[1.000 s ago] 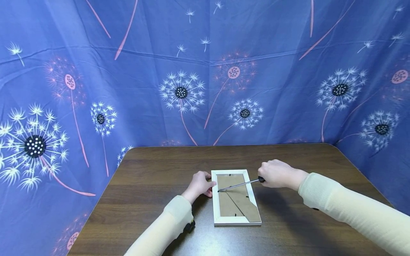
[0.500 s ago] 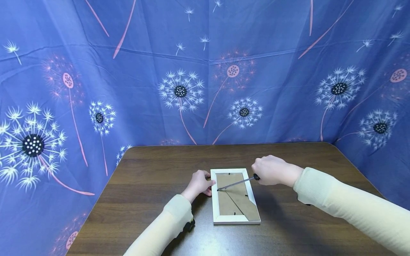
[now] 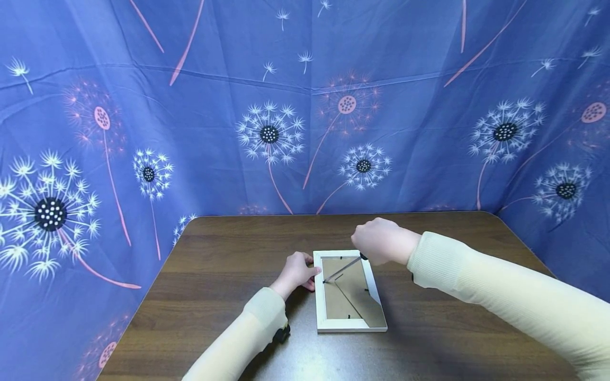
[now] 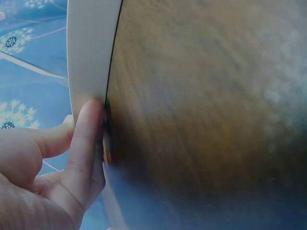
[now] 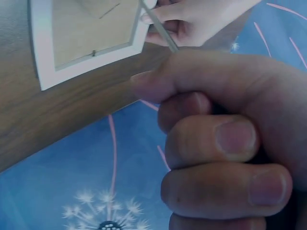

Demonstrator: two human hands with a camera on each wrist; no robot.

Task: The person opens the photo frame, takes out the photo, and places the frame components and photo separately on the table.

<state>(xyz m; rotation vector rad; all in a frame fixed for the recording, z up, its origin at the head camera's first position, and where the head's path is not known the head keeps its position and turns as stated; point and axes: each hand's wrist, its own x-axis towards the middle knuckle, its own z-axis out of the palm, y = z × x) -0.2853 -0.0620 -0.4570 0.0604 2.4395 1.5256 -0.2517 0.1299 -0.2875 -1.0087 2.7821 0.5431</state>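
Note:
A white picture frame [image 3: 322, 309] lies face down on the brown table, its tan backing board [image 3: 340, 304] held by small black tabs. At the frame's left edge my left hand [image 3: 294, 272] pinches the border, thumb on top and fingers against the side. My right hand [image 3: 385, 241] grips the black handle of a screwdriver [image 3: 350, 264], fingers curled round it. The metal shaft slants down to the left, its tip at the black tab on the left side. In the right wrist view the fist hides most of the handle.
The wooden table [image 3: 229, 264] extends on all sides of the frame. Behind it and at both sides hangs a blue cloth [image 3: 214, 148] with dandelion prints. A lifted strut [image 3: 350, 299] makes a dark diagonal line across the backing.
My right hand has swung left and away from me, so the screwdriver's shaft stands at a steeper angle. Its tip stays at the left tab. My left hand and the frame hold still.

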